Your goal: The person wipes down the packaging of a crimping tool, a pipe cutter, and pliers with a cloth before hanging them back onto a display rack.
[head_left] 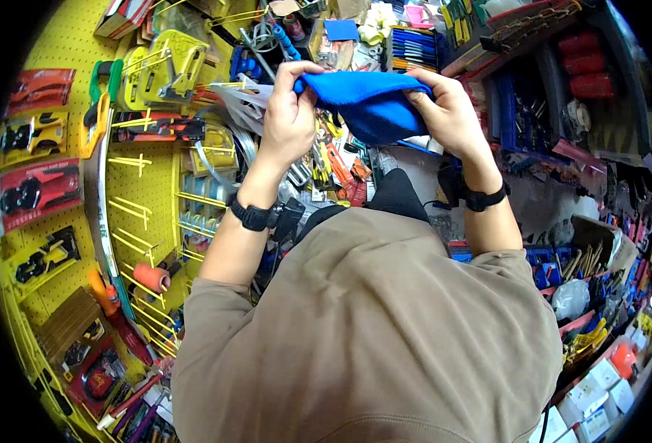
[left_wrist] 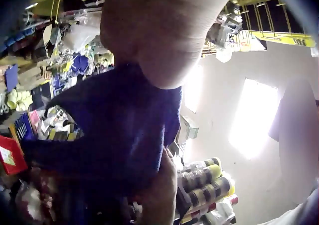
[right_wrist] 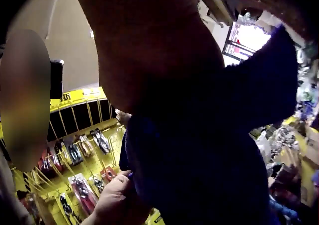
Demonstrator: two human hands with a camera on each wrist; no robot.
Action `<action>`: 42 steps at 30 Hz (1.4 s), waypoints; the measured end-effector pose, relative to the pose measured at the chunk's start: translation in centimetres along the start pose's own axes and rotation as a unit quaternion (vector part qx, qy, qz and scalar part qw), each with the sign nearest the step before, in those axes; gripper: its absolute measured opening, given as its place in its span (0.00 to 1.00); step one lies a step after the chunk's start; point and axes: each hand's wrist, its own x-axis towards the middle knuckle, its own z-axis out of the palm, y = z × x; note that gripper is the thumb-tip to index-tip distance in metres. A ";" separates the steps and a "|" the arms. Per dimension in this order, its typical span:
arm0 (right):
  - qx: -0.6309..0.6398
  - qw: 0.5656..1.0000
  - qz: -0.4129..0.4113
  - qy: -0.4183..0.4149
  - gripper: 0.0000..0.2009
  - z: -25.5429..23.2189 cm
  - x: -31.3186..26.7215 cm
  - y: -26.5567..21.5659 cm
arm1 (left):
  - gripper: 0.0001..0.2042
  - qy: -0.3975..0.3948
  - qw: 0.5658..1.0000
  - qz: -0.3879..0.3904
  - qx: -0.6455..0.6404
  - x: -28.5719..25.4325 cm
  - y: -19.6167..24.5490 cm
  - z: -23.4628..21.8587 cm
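Between left fingers (head_left: pixel 301 68) and right fingers (head_left: pixel 424 76), blue cloth (head_left: pixel 370 103), near edge free.

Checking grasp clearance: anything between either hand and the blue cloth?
Nothing visible. The left hand and right hand hold the blue cloth from either side, fingers directly on the fabric.

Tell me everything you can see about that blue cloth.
The blue cloth is bright in the head view and looks soft and slightly fuzzy. It is held in the air, bent and partly folded, the left hand pinching one end and the right hand the other. Its full shape cannot be told.
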 end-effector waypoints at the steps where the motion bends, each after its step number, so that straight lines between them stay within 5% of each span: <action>1: 0.072 0.995 0.046 -0.051 0.12 -1.0 -0.1 0.6 | 0.11 0.011 0.995 0.092 0.043 0.8 -0.1 1.0; 4: 0.339 0.929 0.100 -0.104 0.23 -3.3 -1.8 2.4 | 0.07 0.017 0.998 0.033 -0.051 1.2 -0.4 4.0; 7: 0.717 0.668 0.151 -0.130 0.25 -3.4 -1.6 6.7 | 0.08 0.006 0.999 0.000 -0.034 0.7 -2.1 6.0; 8: 0.478 0.860 0.156 0.084 0.22 -1.1 -3.4 10.3 | 0.08 0.008 0.999 -0.006 -0.039 0.8 -3.1 6.5; 10: 0.570 0.801 0.168 -0.065 0.32 1.2 -4.5 7.7 | 0.06 0.030 0.994 -0.075 -0.078 0.9 -3.3 7.1; 11: 0.570 0.802 0.168 -0.062 0.32 1.4 -4.6 8.2 | 0.08 0.073 0.990 -0.119 -0.016 1.0 -5.7 6.8; 14: 0.329 0.936 0.060 -0.112 0.31 3.2 -5.5 11.9 | 0.14 0.137 0.971 -0.144 0.130 0.6 -9.7 6.4; 16: 0.153 0.978 -0.011 -0.141 0.31 4.1 -6.1 13.6 | 0.14 0.137 0.959 -0.166 0.183 -0.1 -11.6 6.0; 17: -0.187 0.958 -0.119 -0.184 0.29 1.9 -4.2 9.4 | 0.12 0.149 0.958 -0.177 0.169 -0.6 -12.4 5.7; 18: -0.186 0.958 -0.117 -0.184 0.29 2.6 -4.2 11.6 | 0.09 0.161 0.964 -0.153 0.147 -1.0 -14.7 5.2; 20: 0.079 0.987 -0.005 -0.140 0.25 4.5 -3.9 17.6 | 0.07 0.172 0.959 -0.179 0.133 -1.4 -15.7 4.4; 21: -0.025 0.972 0.118 -0.200 0.24 4.1 -3.3 17.2 | 0.07 0.149 0.964 -0.180 0.129 -1.7 -16.2 3.9; 22: -0.144 0.974 0.138 -0.106 0.20 4.3 -3.7 15.8 | 0.07 0.149 0.963 -0.181 0.130 -1.8 -16.1 3.9; 24: -0.342 0.933 0.110 0.034 0.16 4.4 -2.7 10.6 | 0.09 0.052 0.972 -0.208 0.093 -2.3 -15.3 4.1; 25: -0.388 0.920 0.003 0.061 0.13 5.0 -2.5 12.4 | 0.10 0.005 0.963 -0.265 0.047 -2.1 -14.1 4.4; 26: -0.361 0.933 0.004 0.003 0.17 5.6 -1.9 12.1 | 0.15 -0.034 0.936 -0.333 -0.110 -1.9 -12.2 4.7; 28: -0.376 0.910 -0.172 0.009 0.19 6.9 -1.5 9.7 | 0.30 -0.055 0.895 -0.323 -0.304 -2.5 -10.7 5.3; 29: -0.400 0.893 -0.203 -0.025 0.20 7.8 -1.6 9.3 | 0.41 -0.068 0.936 -0.228 -0.258 -2.6 -11.4 5.5; 30: -0.408 0.886 -0.208 -0.073 0.20 7.9 -1.3 8.9 | 0.42 -0.060 0.965 -0.181 -0.178 -2.5 -12.1 5.3; 31: -0.215 0.964 -0.131 -0.084 0.22 7.9 -0.6 8.9 | 0.40 -0.058 0.965 -0.187 -0.175 -2.3 -11.3 4.6; 32: -0.010 0.995 -0.048 -0.092 0.25 7.8 0.3 9.0 | 0.38 -0.054 0.965 -0.191 -0.171 -2.0 -10.3 3.8; 33: -0.086 0.976 -0.180 -0.090 0.31 6.8 0.4 9.5 | 0.30 -0.021 0.965 -0.202 -0.165 -1.8 -9.5 3.3; 34: 0.004 0.995 -0.100 -0.015 0.32 6.8 0.4 9.4 | 0.24 0.014 0.953 -0.214 -0.213 -1.6 -8.7 2.8; 36: 0.151 0.988 0.034 -0.007 0.36 6.7 0.6 9.1 | 0.22 0.048 0.938 -0.188 -0.289 -1.3 -7.0 1.5; 37: 0.157 0.987 -0.014 -0.026 0.41 6.9 0.8 8.8 | 0.22 0.058 0.934 -0.190 -0.297 -1.1 -6.0 0.8; 40: -0.021 0.993 -0.081 -0.084 0.25 7.8 1.5 7.5 | 0.21 0.021 0.943 -0.198 -0.267 -0.8 -5.2 -2.2; 42: -0.071 0.986 -0.143 0.045 0.16 8.2 2.3 6.5 | 0.18 0.030 0.964 -0.167 -0.204 -0.8 -4.4 -3.3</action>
